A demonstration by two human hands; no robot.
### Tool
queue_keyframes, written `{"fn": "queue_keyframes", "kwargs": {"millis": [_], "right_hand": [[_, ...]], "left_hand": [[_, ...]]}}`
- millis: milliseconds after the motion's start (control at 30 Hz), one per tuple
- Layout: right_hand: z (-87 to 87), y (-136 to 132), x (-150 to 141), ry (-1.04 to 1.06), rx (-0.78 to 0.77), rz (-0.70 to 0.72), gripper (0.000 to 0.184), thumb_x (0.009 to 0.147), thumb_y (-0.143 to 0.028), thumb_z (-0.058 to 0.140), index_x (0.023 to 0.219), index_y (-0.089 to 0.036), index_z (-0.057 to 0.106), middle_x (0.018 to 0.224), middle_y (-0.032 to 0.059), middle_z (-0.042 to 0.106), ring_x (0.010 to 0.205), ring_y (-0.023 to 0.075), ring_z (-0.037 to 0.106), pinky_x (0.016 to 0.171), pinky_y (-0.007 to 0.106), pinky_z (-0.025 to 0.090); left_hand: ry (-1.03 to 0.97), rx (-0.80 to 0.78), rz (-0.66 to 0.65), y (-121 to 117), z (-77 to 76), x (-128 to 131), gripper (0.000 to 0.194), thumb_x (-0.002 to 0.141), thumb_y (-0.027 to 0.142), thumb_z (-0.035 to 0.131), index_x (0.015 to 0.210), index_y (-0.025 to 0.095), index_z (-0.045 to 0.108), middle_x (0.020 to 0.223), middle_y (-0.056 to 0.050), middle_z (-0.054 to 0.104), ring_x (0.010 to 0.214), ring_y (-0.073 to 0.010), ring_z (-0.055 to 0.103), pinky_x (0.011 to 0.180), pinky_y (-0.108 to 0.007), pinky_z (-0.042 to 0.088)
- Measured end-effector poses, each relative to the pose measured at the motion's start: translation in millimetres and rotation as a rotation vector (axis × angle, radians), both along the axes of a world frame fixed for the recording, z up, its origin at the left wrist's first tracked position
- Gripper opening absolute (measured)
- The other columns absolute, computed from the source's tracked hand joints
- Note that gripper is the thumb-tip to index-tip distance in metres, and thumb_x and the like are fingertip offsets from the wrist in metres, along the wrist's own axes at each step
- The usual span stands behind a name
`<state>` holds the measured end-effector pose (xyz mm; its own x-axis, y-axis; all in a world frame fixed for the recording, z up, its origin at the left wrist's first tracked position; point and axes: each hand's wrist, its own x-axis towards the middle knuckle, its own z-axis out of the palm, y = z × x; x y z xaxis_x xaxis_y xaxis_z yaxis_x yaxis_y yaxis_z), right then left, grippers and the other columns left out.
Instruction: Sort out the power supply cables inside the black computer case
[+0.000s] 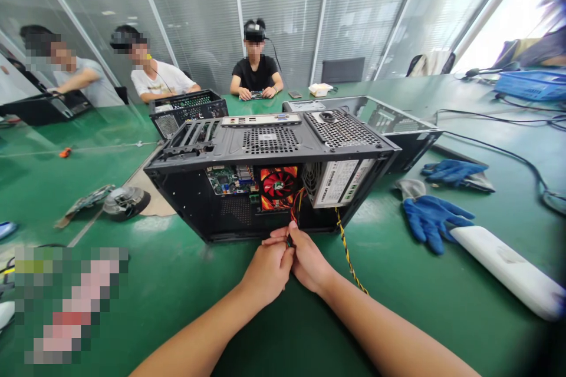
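Note:
A black computer case lies with its open side facing me and its rear panel on top. Inside sit a motherboard, a red cooling fan and a white-labelled power supply. Red, orange and yellow power supply wires run down to my fingers. At the case's lower front edge, my left hand and my right hand meet, both closed around these wires; the wire ends are hidden by the fingers. To the right, a yellow-and-black cable hangs from the power supply onto the table.
Blue work gloves and a white elongated object lie at right. A second case stands behind, another at back left. A round metal part rests at left. Several people sit across the green table.

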<state>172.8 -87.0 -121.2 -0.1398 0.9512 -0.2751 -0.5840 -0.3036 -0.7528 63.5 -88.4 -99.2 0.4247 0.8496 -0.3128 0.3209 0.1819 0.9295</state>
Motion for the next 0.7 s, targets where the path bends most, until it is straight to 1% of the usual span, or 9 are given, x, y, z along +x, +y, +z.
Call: {"fn": "queue_keyframes", "kwargs": {"millis": [67, 100, 167, 233, 333, 433, 533, 633, 700], "right_hand": [[1.3, -0.3, 0.0, -0.019, -0.022, -0.015, 0.039, 0.085, -0.052, 0.053, 0.086, -0.015, 0.065, 0.074, 0.0079, 0.071, 0.051, 0.0163, 0.062, 0.041, 0.026, 0.047], [2.2, -0.4, 0.0, -0.025, -0.032, -0.018, 0.04, 0.084, -0.053, 0.053, 0.085, -0.015, 0.065, 0.071, 0.0068, 0.07, 0.048, 0.0154, 0.061, 0.039, 0.025, 0.045], [4.1, -0.6, -0.1, -0.017, -0.045, -0.016, 0.042, 0.083, -0.055, 0.054, 0.085, -0.015, 0.065, 0.063, 0.0046, 0.066, 0.047, 0.0158, 0.06, 0.04, 0.026, 0.046], [5.6, -0.8, 0.1, 0.015, -0.049, -0.004, 0.044, 0.082, -0.058, 0.053, 0.087, -0.015, 0.065, 0.059, 0.0034, 0.064, 0.053, 0.0187, 0.064, 0.045, 0.028, 0.05], [6.6, -1.3, 1.3, 0.07, -0.049, 0.007, 0.044, 0.083, -0.058, 0.051, 0.09, -0.015, 0.064, 0.067, 0.0054, 0.068, 0.062, 0.0201, 0.067, 0.053, 0.03, 0.053], [5.4, -1.2, 2.7, 0.105, -0.045, 0.05, 0.043, 0.085, -0.056, 0.048, 0.094, -0.017, 0.062, 0.08, 0.0073, 0.071, 0.049, 0.016, 0.062, 0.048, 0.03, 0.051], [2.4, 0.0, 2.4, 0.113, -0.044, 0.046, 0.036, 0.088, -0.05, 0.048, 0.09, -0.017, 0.061, 0.081, 0.0052, 0.07, 0.038, 0.0105, 0.053, 0.04, 0.027, 0.046], [-0.9, 1.3, 1.1, 0.095, -0.022, -0.013, 0.03, 0.088, -0.045, 0.051, 0.083, -0.017, 0.06, 0.076, 0.0036, 0.067, 0.04, 0.0093, 0.051, 0.037, 0.022, 0.042], [-2.2, 1.6, 0.4, 0.089, -0.004, -0.007, 0.031, 0.087, -0.047, 0.052, 0.082, -0.017, 0.059, 0.077, 0.004, 0.067, 0.045, 0.0113, 0.054, 0.036, 0.023, 0.042]], "left_hand": [[0.035, 0.037, -0.034, 1.2, -2.3, -0.2, 0.028, 0.087, 0.036, 0.045, 0.065, 0.019, 0.047, 0.045, 0.005, 0.048, 0.032, -0.0095, 0.046, 0.036, -0.021, 0.032], [0.014, 0.0, -0.051, 1.8, -3.2, -0.5, 0.029, 0.087, 0.038, 0.043, 0.066, 0.019, 0.047, 0.044, 0.005, 0.048, 0.032, -0.0101, 0.047, 0.035, -0.02, 0.032], [-0.099, -0.156, -0.062, 2.8, -3.8, -1.4, 0.032, 0.087, 0.044, 0.041, 0.069, 0.019, 0.047, 0.042, 0.005, 0.048, 0.03, -0.0106, 0.047, 0.033, -0.019, 0.03], [-0.214, -0.272, -0.037, 3.6, -2.9, -2.9, 0.034, 0.085, 0.049, 0.044, 0.071, 0.018, 0.047, 0.042, 0.006, 0.048, 0.03, -0.01, 0.047, 0.032, -0.017, 0.028], [-0.307, -0.362, -0.011, 4.6, -0.7, -5.9, 0.036, 0.081, 0.052, 0.049, 0.073, 0.017, 0.048, 0.042, 0.006, 0.048, 0.029, -0.0089, 0.046, 0.031, -0.016, 0.026], [-0.338, -0.415, -0.023, 5.7, 0.6, -7.7, 0.036, 0.08, 0.053, 0.049, 0.075, 0.018, 0.049, 0.042, 0.008, 0.045, 0.029, -0.0084, 0.044, 0.031, -0.016, 0.027], [-0.226, -0.302, -0.039, 5.7, 0.6, -6.4, 0.037, 0.083, 0.052, 0.046, 0.071, 0.017, 0.048, 0.041, 0.007, 0.046, 0.029, -0.0084, 0.045, 0.033, -0.017, 0.029], [0.007, -0.035, -0.029, 4.0, -0.8, -3.6, 0.036, 0.087, 0.046, 0.043, 0.065, 0.018, 0.047, 0.041, 0.006, 0.046, 0.03, -0.0098, 0.047, 0.034, -0.019, 0.032], [0.122, 0.1, -0.013, 2.5, -2.5, -2.6, 0.034, 0.088, 0.042, 0.042, 0.063, 0.019, 0.046, 0.042, 0.005, 0.047, 0.031, -0.0106, 0.048, 0.035, -0.02, 0.033]]}}
